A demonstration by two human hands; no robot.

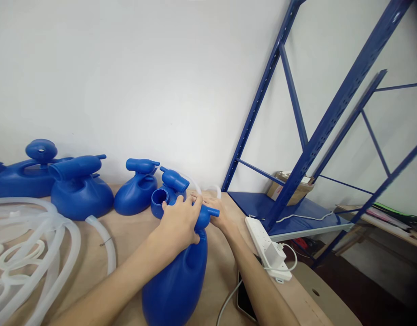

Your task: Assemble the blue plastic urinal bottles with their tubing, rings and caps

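A blue plastic urinal bottle (176, 285) stands closest to me on the table, leaning a little. Its sideways head has a wide round mouth at the left and a narrow spout at the right. My left hand (181, 217) is closed over this head, thumb down by the neck. From the far right side my right hand (215, 210) reaches around the same head; the left hand and the spout hide part of its fingers. Just behind, another blue bottle's head (175, 180) shows, its body mostly covered. A translucent tube (214, 189) curves beyond my right hand.
More blue bottles (136, 192) line the wall. Coiled translucent tubes (68, 253) and pale rings (21, 256) lie at left. At right are a white power strip (259, 235), a phone (245, 299) partly under my forearm, and a blue metal rack (330, 117) holding a cardboard box (295, 192).
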